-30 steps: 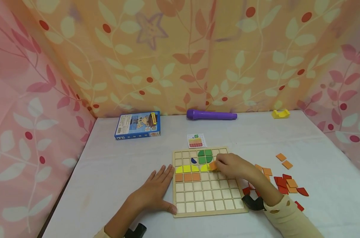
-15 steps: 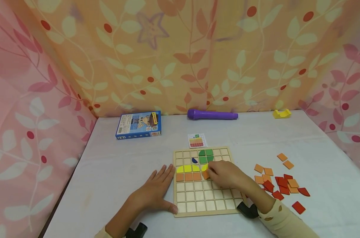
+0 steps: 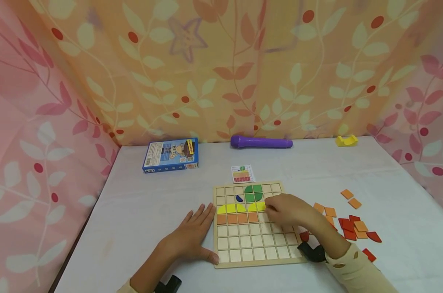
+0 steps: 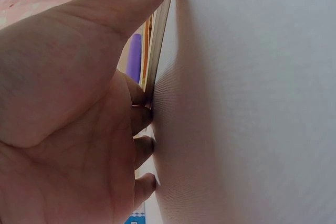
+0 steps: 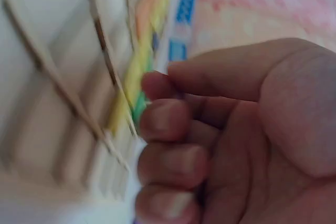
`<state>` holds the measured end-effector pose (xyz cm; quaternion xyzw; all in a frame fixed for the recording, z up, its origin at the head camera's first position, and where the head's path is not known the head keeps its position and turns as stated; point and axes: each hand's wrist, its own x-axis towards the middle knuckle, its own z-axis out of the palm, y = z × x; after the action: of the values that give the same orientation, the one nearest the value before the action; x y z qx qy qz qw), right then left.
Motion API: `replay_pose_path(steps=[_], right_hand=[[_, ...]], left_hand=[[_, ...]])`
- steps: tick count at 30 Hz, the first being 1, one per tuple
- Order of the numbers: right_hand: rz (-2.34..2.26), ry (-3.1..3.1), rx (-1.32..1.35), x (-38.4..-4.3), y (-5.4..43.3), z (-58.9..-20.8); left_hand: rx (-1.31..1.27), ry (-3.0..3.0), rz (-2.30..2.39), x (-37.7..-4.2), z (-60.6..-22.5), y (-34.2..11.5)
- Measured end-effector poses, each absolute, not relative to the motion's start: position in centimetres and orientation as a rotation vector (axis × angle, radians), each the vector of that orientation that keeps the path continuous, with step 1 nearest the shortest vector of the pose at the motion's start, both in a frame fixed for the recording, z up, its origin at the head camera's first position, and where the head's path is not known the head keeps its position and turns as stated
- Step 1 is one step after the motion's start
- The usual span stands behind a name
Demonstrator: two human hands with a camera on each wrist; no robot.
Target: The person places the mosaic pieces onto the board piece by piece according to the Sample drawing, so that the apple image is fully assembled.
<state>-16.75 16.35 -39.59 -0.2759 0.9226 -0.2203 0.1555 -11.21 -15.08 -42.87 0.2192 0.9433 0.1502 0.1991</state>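
Note:
A wooden grid board (image 3: 239, 255) lies flat on the white table. Near its top are green tiles (image 3: 253, 193) and a small dark blue tile (image 3: 239, 198). Below them runs a row of yellow tiles (image 3: 230, 208), partly behind my right hand (image 3: 291, 209). Several orange tiles (image 3: 237, 218) fill cells in the row under the yellow. My right hand is over the board's right side, fingers curled, thumb close to the index finger; no tile shows between them. My left hand (image 3: 188, 236) rests along the board's left edge, fingers spread, thumb at the lower left corner.
Loose orange tiles (image 3: 360, 226) and red tiles (image 3: 347, 224) lie right of the board, some hidden by the right arm. Behind the board are a pattern card (image 3: 243, 174), a blue box (image 3: 171, 155), a purple microphone-shaped object (image 3: 261, 142) and a yellow block (image 3: 346, 141).
My right hand carried an orange tile down and left, set it in the cell beside the other orange ones, let go and moved back right. The left hand stayed in place.

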Motion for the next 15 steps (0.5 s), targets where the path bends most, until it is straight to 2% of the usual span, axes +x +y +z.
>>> replay_pose_path(steps=[7, 15], right_hand=[[-0.503, 2.636, -0.520, -18.3, 21.9, -37.5], [-0.387, 2.605, -0.218, -19.7, 26.5, -38.0]], left_hand=[[0.609, 2.640, 0.415, -11.1, -42.8, -15.1], [0.626, 2.644, 0.400, -11.2, -43.0, -15.1]])
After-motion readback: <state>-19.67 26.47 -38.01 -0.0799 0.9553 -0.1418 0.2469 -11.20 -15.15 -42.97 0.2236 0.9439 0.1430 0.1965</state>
